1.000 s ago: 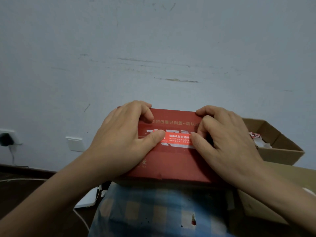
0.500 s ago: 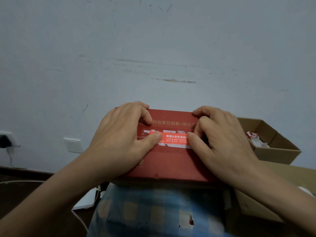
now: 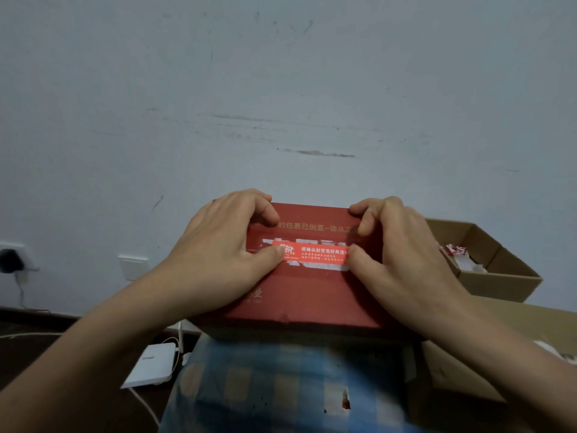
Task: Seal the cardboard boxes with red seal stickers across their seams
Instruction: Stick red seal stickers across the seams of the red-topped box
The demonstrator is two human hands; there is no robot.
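A dark red cardboard box (image 3: 306, 295) rests on my lap, its top face toward me with gold print along the far edge. A bright red seal sticker (image 3: 315, 255) with white text lies across the middle of the top, over torn white remains of older tape. My left hand (image 3: 218, 254) grips the box's left end, fingers curled over the far edge, thumb tip pressing the sticker's left end. My right hand (image 3: 402, 260) holds the right end the same way, thumb on the sticker's right end.
An open brown carton (image 3: 499, 276) with red and white paper scraps stands at the right, a larger brown box (image 3: 468, 364) in front of it. A white router with cables (image 3: 153, 364) lies on the dark floor at lower left. Wall sockets sit low on the left wall.
My two thumbs have slid apart along the sticker toward its ends, uncovering more of its white text. The box stays in place on my lap.
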